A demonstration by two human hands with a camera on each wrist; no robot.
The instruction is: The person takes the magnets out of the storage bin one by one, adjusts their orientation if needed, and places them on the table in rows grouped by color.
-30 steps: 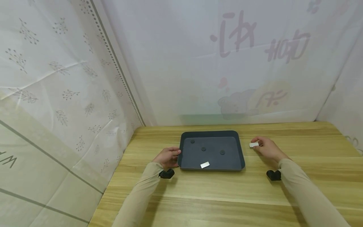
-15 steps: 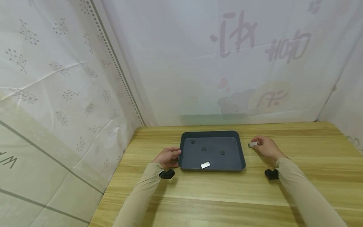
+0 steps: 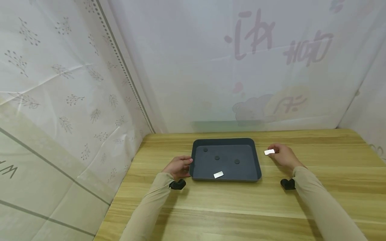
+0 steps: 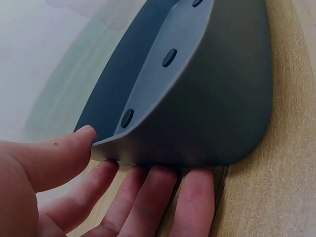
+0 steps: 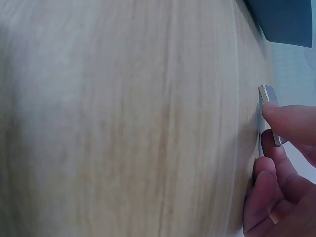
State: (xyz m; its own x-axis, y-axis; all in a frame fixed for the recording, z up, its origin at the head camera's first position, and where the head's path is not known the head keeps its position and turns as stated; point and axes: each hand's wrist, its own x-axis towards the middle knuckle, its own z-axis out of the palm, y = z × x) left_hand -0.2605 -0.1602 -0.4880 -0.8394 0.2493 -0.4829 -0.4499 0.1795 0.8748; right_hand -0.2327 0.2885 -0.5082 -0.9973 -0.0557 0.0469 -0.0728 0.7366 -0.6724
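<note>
A dark grey rectangular tray (image 3: 227, 179) lies on the wooden table. My left hand (image 3: 177, 166) holds it by its left side; in the left wrist view the thumb (image 4: 64, 158) is at the rim and the fingertips (image 4: 196, 182) meet the outer wall. Inside the tray are three small black discs (image 3: 216, 157), spaced apart, and a silver rectangular bar (image 3: 218, 174) near the front edge. To the right of the tray, my right hand (image 3: 282, 155) pinches a second silver bar (image 3: 269, 152) between thumb and fingers, close over the table. Its other fingers are curled beneath, as the right wrist view shows.
The wooden table (image 3: 229, 207) reaches back to a pale printed curtain (image 3: 181, 67). A similar patterned sheet (image 3: 60, 87) hangs along the left side. Black wrist devices (image 3: 178, 184) sit below both hands.
The bar in my right hand tilts, turning darker and then bright again, and the right forearm shifts slightly left. The left hand stays on the tray.
</note>
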